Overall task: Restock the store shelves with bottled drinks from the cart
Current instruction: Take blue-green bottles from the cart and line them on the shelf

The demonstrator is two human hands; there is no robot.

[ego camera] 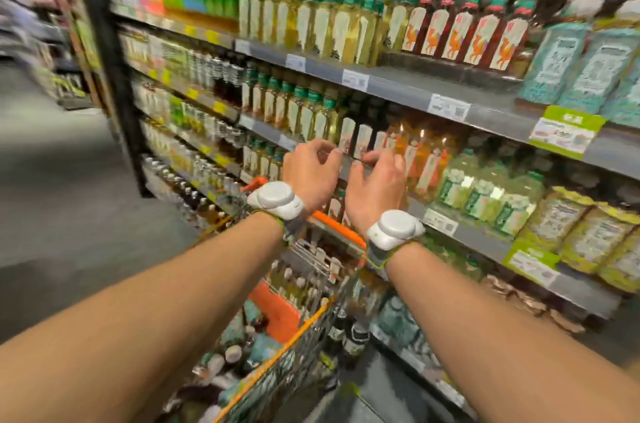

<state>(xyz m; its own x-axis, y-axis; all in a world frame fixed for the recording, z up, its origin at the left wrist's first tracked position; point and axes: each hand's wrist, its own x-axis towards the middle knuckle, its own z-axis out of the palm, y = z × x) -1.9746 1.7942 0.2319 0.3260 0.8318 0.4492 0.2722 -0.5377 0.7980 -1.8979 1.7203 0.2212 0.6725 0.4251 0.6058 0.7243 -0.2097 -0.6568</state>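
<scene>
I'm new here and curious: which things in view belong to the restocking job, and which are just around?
Job: orange-handled wire cart; white-capped bottles inside it; grey metal shelves; left hand; right hand.
Just around: white round wrist devices; green-edged price card; grey aisle floor.

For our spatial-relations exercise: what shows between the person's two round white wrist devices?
Head view: the wire cart's orange plastic handle shows between the left wrist device and the right wrist device, beyond them.
</scene>
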